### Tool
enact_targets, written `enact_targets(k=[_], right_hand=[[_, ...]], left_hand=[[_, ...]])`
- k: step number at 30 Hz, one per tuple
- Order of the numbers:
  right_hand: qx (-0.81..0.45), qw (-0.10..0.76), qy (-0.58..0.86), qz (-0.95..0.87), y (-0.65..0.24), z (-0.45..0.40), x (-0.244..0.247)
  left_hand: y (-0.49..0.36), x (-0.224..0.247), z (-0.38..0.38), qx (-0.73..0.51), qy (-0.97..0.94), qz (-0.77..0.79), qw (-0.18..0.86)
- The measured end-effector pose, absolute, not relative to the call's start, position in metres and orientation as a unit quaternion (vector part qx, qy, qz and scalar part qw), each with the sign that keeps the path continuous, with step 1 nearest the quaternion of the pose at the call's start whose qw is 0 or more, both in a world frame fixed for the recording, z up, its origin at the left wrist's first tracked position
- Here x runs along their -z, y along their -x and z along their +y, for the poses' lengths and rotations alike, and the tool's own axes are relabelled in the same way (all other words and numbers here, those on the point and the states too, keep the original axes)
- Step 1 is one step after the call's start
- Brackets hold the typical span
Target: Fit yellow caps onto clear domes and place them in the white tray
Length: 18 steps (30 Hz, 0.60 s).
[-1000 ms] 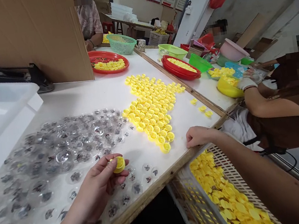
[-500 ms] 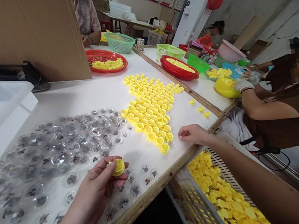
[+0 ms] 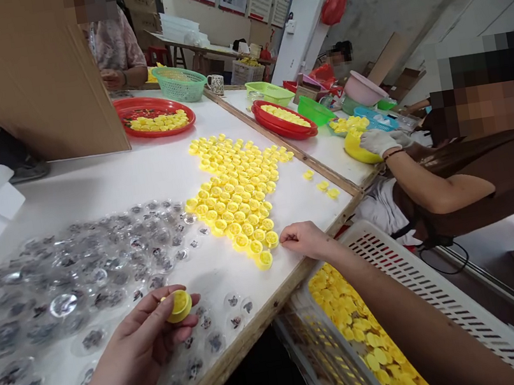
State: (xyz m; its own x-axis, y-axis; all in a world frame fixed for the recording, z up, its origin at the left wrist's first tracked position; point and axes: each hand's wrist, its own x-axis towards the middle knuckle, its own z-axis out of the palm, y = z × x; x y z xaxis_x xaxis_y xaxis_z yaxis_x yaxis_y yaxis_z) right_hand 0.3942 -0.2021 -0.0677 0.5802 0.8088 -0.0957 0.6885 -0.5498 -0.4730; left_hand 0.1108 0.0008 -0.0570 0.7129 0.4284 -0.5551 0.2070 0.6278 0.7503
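My left hand (image 3: 151,340) is closed on a small round yellow plastic cup (image 3: 179,306), held between thumb and fingers, its open face turned up towards me. Beneath and around that hand lie many clear plastic discs (image 3: 104,267) with dark printed figures. My right hand (image 3: 306,240) has its fingers bent and drawn together just right of the near end of a spread of yellow cups (image 3: 239,201). Its fingertips come close to the nearest cups; whether they touch one, or whether anything is inside the fingers, I cannot tell.
A crate (image 3: 355,364) of yellow pieces stands below the wooden table edge (image 3: 293,277). Red trays (image 3: 155,108), a green basket (image 3: 180,83) and a cardboard sheet (image 3: 23,86) stand farther back. A gloved co-worker's hand (image 3: 378,142) works at a yellow bowl (image 3: 359,148).
The view has swung, shifting the scene leftward. My right hand is a little closer to the yellow cups. The left hand still grips its cup. The co-worker's gloved hands have shifted at the bowl.
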Motion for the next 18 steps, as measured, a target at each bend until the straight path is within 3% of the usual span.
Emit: enact_targets(k=[10, 14, 18], right_hand=[[-0.13, 0.273, 0.842, -0.447, -0.347, -0.195, 0.031], [-0.137, 0.335, 0.753, -0.549, -0.294, -0.15, 0.011], [-0.108, 0.325, 0.678, -0.651, -0.26, -0.105, 0.011]], left_hand=[[-0.112, 0.056, -0.002, -0.068, -0.41, 0.369, 0.832], [-0.113, 0.052, -0.007, -0.06, -0.405, 0.355, 0.84], [-0.112, 0.054, -0.005, -0.071, -0.377, 0.328, 0.863]])
